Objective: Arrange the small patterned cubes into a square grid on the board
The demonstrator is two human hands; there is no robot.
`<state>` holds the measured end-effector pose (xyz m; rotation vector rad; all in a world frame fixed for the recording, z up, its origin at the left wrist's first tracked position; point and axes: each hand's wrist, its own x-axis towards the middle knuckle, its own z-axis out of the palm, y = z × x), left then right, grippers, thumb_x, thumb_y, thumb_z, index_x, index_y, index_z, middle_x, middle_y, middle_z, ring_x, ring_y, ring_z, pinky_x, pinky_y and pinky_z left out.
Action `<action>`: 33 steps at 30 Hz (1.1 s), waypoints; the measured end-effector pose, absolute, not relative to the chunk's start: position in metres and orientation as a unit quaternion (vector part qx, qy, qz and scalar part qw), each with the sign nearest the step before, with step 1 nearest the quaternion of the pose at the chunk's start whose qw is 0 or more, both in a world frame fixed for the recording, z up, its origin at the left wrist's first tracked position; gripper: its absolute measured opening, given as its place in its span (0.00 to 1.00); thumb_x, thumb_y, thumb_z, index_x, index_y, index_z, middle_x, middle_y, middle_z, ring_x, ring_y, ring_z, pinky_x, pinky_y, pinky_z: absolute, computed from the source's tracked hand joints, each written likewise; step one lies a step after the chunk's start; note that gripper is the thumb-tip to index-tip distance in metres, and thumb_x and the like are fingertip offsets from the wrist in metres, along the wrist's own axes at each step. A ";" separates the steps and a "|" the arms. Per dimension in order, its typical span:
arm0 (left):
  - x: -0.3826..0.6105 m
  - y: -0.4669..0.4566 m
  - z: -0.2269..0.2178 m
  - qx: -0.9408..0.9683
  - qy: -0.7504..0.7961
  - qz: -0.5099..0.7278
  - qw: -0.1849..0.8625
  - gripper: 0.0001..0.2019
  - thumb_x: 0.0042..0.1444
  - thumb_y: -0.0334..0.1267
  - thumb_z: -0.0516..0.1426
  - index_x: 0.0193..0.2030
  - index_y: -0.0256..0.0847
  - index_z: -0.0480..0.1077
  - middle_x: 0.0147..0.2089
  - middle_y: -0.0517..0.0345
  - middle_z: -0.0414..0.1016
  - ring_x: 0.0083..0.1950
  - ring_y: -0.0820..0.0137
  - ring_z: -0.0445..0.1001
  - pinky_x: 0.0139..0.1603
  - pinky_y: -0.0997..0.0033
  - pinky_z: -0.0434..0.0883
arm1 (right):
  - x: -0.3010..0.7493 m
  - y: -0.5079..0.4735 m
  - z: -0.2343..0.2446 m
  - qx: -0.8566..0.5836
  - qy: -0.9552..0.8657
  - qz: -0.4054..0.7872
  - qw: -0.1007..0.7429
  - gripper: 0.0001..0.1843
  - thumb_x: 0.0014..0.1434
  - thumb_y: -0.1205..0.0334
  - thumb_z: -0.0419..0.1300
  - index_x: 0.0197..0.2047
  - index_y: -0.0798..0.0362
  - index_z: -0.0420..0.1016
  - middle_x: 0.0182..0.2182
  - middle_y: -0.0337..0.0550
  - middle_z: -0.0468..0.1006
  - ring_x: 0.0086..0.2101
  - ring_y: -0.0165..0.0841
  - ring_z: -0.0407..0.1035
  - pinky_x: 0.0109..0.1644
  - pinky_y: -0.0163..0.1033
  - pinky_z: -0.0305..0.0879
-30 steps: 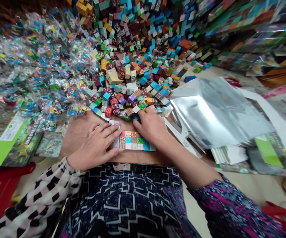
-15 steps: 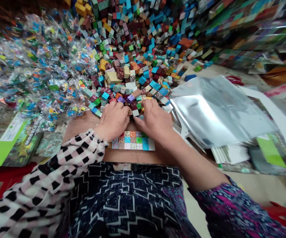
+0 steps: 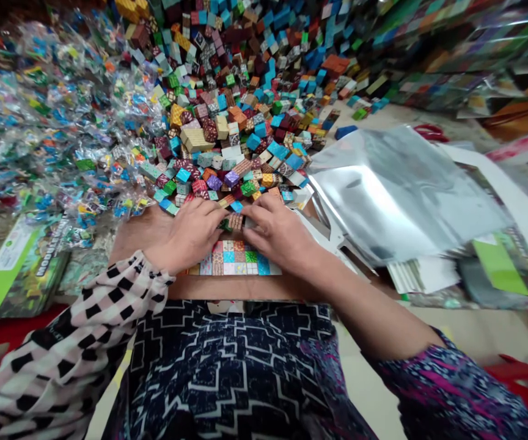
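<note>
Head view: near rows of blocks point(image 3: 234, 258) lie neatly together; the far pile point(image 3: 245, 131) is unarranged. Left hand point(image 3: 195, 227) and right hand point(image 3: 277, 235) curl either side of a brown block point(image 3: 235, 221); whether either grips it, I cannot tell.

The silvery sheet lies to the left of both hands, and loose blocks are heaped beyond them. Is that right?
The side is wrong: the head view shows the silvery sheet to the right of the left hand and the right hand. Loose blocks are heaped beyond them.
</note>
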<state>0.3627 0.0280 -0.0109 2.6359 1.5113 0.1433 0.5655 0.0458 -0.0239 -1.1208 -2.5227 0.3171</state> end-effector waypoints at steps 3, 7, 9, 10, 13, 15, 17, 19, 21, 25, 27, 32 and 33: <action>0.363 0.030 -0.010 0.873 0.488 -0.001 0.004 0.15 0.64 0.31 0.47 0.46 0.32 0.75 0.47 0.44 0.77 0.49 0.56 0.72 0.50 0.56 0.68 | 0.566 0.045 -0.006 -0.404 -0.904 0.105 0.089 0.11 0.61 0.67 0.55 0.45 0.60 0.75 0.41 0.52 0.72 0.40 0.39 0.67 0.44 0.42 0.64; 0.364 0.038 -0.011 0.877 0.476 0.001 -0.056 0.17 0.66 0.33 0.45 0.49 0.33 0.75 0.41 0.45 0.76 0.44 0.58 0.73 0.45 0.59 0.68 | 0.555 0.047 0.011 -0.413 -0.906 0.065 -0.070 0.16 0.61 0.72 0.50 0.47 0.60 0.77 0.42 0.55 0.75 0.35 0.37 0.69 0.37 0.41 0.62; 0.363 0.042 -0.012 0.876 0.479 0.011 -0.057 0.18 0.66 0.33 0.45 0.51 0.33 0.74 0.39 0.45 0.76 0.44 0.58 0.74 0.44 0.59 0.69 | 0.546 0.050 0.014 -0.403 -0.908 0.058 -0.101 0.18 0.61 0.73 0.49 0.47 0.59 0.77 0.42 0.55 0.77 0.35 0.37 0.70 0.36 0.40 0.62; 0.361 0.045 -0.012 0.874 0.483 0.015 -0.050 0.18 0.66 0.33 0.45 0.51 0.33 0.75 0.39 0.45 0.77 0.43 0.59 0.74 0.44 0.60 0.69 | 0.542 0.051 0.014 -0.395 -0.910 0.062 -0.109 0.18 0.60 0.74 0.49 0.47 0.59 0.78 0.41 0.55 0.77 0.35 0.37 0.71 0.36 0.40 0.62; 0.357 0.050 -0.013 0.869 0.494 0.019 -0.010 0.18 0.65 0.31 0.47 0.52 0.33 0.74 0.41 0.44 0.77 0.45 0.59 0.75 0.46 0.59 0.70 | 0.531 0.056 0.013 -0.375 -0.915 0.092 -0.119 0.18 0.61 0.74 0.50 0.46 0.58 0.79 0.41 0.55 0.79 0.35 0.37 0.72 0.37 0.41 0.63; 0.354 0.052 -0.013 0.870 0.493 0.015 0.019 0.18 0.62 0.28 0.49 0.55 0.33 0.73 0.44 0.44 0.77 0.47 0.58 0.75 0.48 0.59 0.71 | 0.525 0.058 0.014 -0.368 -0.915 0.115 -0.123 0.17 0.61 0.73 0.50 0.45 0.58 0.79 0.41 0.54 0.79 0.35 0.37 0.72 0.37 0.41 0.63; 0.352 0.053 -0.013 0.869 0.493 0.013 0.041 0.20 0.60 0.27 0.50 0.56 0.33 0.72 0.45 0.44 0.77 0.49 0.57 0.75 0.50 0.58 0.71 | 0.523 0.060 0.015 -0.363 -0.913 0.132 -0.127 0.16 0.62 0.72 0.51 0.44 0.57 0.80 0.42 0.53 0.79 0.35 0.37 0.72 0.38 0.41 0.63; 0.350 0.052 -0.012 0.869 0.492 0.023 0.058 0.20 0.60 0.27 0.50 0.57 0.33 0.72 0.46 0.45 0.77 0.50 0.58 0.74 0.51 0.57 0.71 | 0.523 0.062 0.017 -0.355 -0.915 0.147 -0.125 0.16 0.62 0.71 0.51 0.44 0.55 0.80 0.43 0.52 0.79 0.36 0.36 0.72 0.38 0.40 0.62; 0.349 0.049 -0.010 0.870 0.485 0.056 0.063 0.20 0.60 0.28 0.51 0.58 0.32 0.71 0.48 0.44 0.76 0.51 0.58 0.73 0.52 0.58 0.71 | 0.528 0.065 0.017 -0.340 -0.919 0.167 -0.114 0.15 0.63 0.70 0.51 0.44 0.54 0.80 0.43 0.51 0.78 0.38 0.36 0.71 0.39 0.39 0.62; 0.349 0.035 -0.002 0.870 0.479 0.117 0.024 0.15 0.63 0.33 0.50 0.50 0.35 0.75 0.47 0.45 0.75 0.50 0.59 0.72 0.51 0.57 0.70 | 0.548 0.067 0.013 -0.354 -0.917 0.176 -0.053 0.15 0.63 0.68 0.52 0.48 0.55 0.78 0.42 0.49 0.78 0.40 0.36 0.70 0.44 0.38 0.61; 0.352 0.028 0.001 0.876 0.473 0.096 0.017 0.14 0.65 0.37 0.50 0.44 0.37 0.77 0.42 0.47 0.75 0.46 0.59 0.72 0.48 0.57 0.69 | 0.559 0.065 0.008 -0.385 -0.907 0.167 -0.026 0.16 0.62 0.70 0.51 0.48 0.57 0.77 0.40 0.49 0.79 0.41 0.37 0.70 0.45 0.39 0.61; 0.362 0.020 -0.002 0.885 0.465 0.026 0.028 0.15 0.65 0.37 0.50 0.50 0.38 0.76 0.44 0.48 0.76 0.45 0.58 0.72 0.46 0.57 0.67 | 0.575 0.054 -0.010 -0.429 -0.876 0.216 0.042 0.16 0.63 0.68 0.52 0.49 0.54 0.78 0.43 0.48 0.80 0.44 0.38 0.72 0.50 0.42 0.64; 0.364 0.020 -0.004 0.885 0.465 0.020 0.032 0.15 0.65 0.37 0.51 0.51 0.38 0.75 0.45 0.48 0.76 0.46 0.58 0.72 0.46 0.57 0.67 | 0.575 0.052 -0.013 -0.434 -0.867 0.238 0.065 0.16 0.63 0.67 0.54 0.50 0.53 0.78 0.44 0.47 0.81 0.44 0.37 0.73 0.51 0.42 0.65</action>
